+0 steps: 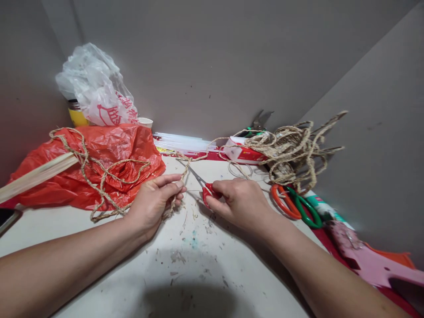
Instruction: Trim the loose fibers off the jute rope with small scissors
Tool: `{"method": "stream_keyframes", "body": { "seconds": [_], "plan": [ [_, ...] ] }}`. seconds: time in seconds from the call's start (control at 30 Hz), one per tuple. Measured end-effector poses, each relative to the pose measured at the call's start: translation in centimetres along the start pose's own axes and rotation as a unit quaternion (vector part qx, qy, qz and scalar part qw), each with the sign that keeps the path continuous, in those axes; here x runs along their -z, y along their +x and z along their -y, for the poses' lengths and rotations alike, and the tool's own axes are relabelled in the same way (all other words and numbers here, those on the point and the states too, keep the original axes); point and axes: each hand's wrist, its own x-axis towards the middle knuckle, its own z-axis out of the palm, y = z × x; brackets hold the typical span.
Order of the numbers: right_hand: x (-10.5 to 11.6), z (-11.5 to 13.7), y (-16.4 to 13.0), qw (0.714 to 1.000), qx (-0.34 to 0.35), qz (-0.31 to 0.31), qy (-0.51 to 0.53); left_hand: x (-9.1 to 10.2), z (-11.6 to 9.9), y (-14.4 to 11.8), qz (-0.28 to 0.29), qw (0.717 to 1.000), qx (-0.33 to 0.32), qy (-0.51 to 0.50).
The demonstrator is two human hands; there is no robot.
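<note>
A braided straw-coloured cord is pinched between the thumb and fingers of my left hand, with a short length hanging below. My right hand grips small scissors by their red handles. The scissor blades point up and left, just right of the cord. Whether they touch it I cannot tell. From my left hand the cord runs up and then right toward a tangled cord bundle. Another looped stretch of cord lies left of my left hand.
A red plastic bag and wooden strips lie at left, below a white plastic bag. Translucent sticks lie along the back. Orange handles, green handles and a pink tool line the right. Scraps dot the white tabletop.
</note>
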Motion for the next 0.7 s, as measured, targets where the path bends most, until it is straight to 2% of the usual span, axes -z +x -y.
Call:
{"method": "stream_keyframes", "body": {
  "seconds": [0.17,0.33,0.7],
  "plan": [
    [0.02,-0.11,-0.07,0.999,0.05,-0.003,-0.01,-0.06,-0.24,0.13,0.003,1.0,0.008,-0.003],
    [0.37,0.08,-0.17,0.996,0.069,0.012,-0.046,-0.08,-0.26,0.1,0.007,1.0,0.007,-0.004],
    [0.72,0.71,-0.13,0.993,0.042,0.041,-0.103,-0.22,-0.38,0.06,0.035,0.999,0.02,-0.014]
  ]
}}
